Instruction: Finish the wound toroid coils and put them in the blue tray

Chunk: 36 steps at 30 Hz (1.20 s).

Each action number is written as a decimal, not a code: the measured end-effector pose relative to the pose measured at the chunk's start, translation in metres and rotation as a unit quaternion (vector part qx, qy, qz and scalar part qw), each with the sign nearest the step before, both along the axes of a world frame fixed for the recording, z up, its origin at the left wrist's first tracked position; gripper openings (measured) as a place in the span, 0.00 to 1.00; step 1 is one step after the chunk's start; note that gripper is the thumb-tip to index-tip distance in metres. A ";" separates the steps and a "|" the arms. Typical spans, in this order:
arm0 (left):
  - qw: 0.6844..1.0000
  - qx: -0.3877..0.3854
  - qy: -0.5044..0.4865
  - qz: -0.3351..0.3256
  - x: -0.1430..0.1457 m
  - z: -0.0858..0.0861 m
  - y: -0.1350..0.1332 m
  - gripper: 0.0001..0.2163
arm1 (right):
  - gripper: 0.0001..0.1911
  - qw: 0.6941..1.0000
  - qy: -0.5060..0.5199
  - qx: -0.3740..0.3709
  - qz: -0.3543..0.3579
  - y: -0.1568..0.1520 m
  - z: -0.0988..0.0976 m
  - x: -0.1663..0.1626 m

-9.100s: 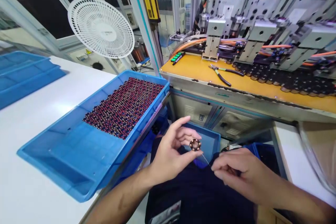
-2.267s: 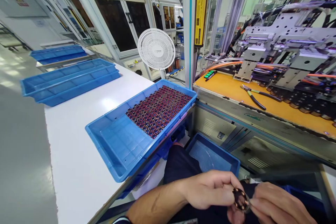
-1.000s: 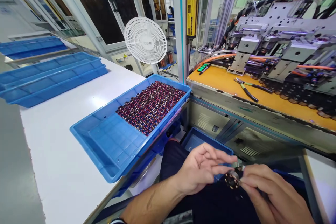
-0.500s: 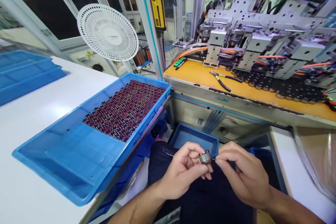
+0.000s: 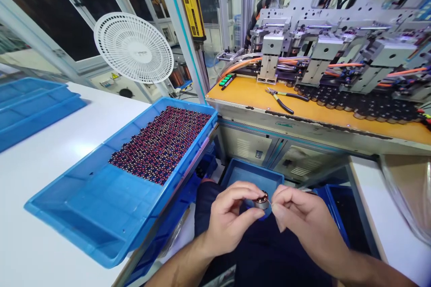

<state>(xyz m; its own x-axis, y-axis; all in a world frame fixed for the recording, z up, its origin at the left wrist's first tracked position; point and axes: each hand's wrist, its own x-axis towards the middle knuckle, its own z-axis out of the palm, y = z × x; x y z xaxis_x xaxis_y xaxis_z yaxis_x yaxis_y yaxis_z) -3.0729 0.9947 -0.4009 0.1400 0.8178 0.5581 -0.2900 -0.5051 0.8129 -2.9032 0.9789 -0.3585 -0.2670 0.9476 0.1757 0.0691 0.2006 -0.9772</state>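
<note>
Over my lap, my left hand pinches a small round wound coil part between thumb and fingers. My right hand is closed in a pinch right beside the part, on a thin wire coming off it. A small blue bin sits just beyond both hands. To the left, a large blue tray on the white table holds several rows of the same dark red coil parts.
A white fan stands behind the tray. More blue trays lie far left. A yellow machine bench with pliers, a green marker and rows of dark parts runs ahead. Another blue bin is at right.
My view swung from looking left across the table back down to the hands. The part stayed in my left hand while my right fingers shifted their pinch on its wire.
</note>
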 end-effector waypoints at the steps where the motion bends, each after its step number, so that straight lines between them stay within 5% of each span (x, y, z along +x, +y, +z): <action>1: 1.000 0.010 0.014 0.010 -0.001 0.000 0.001 0.15 | 0.14 0.998 0.034 -0.050 0.023 -0.001 -0.003 0.000; 9: 1.000 -0.011 -0.012 -0.010 -0.003 0.001 0.003 0.12 | 0.15 0.965 0.155 -0.194 0.087 0.003 -0.021 -0.001; 14: 0.999 0.017 -0.008 -0.026 -0.002 0.000 0.006 0.14 | 0.09 0.949 0.224 -0.183 0.128 0.006 -0.030 -0.007; 16: 1.000 0.015 0.008 -0.013 -0.003 -0.005 0.008 0.16 | 0.09 0.966 0.210 -0.119 0.095 0.007 -0.033 -0.008; 19: 0.996 -0.018 0.076 0.045 -0.008 -0.012 0.013 0.17 | 0.13 0.990 0.046 0.125 -0.041 0.013 -0.034 -0.004; 22: 0.975 -0.028 0.173 0.137 -0.015 -0.013 0.014 0.20 | 0.11 0.876 -0.194 0.401 -0.186 0.021 -0.035 0.003; 24: 0.962 0.030 0.206 0.175 -0.018 -0.007 0.009 0.22 | 0.09 0.805 -0.270 0.481 -0.221 0.025 -0.038 0.007; 28: 0.943 0.143 0.245 0.175 -0.009 0.010 -0.003 0.21 | 0.12 0.782 -0.283 0.519 -0.197 0.026 -0.048 0.012; 32: 0.955 0.119 0.229 0.144 0.004 0.019 0.000 0.19 | 0.12 0.771 -0.281 0.552 -0.147 0.023 -0.046 0.013; 36: 0.963 0.110 0.216 0.116 0.003 0.019 0.006 0.14 | 0.15 0.838 -0.233 0.480 -0.112 0.017 -0.035 0.012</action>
<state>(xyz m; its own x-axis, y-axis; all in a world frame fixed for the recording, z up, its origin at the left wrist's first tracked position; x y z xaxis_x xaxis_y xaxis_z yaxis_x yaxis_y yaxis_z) -3.0702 1.0005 -0.3819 0.2251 0.7233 0.6529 0.1927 -0.6899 0.6978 -2.8907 0.9955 -0.3934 -0.3539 0.4648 0.8116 0.5396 0.8102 -0.2287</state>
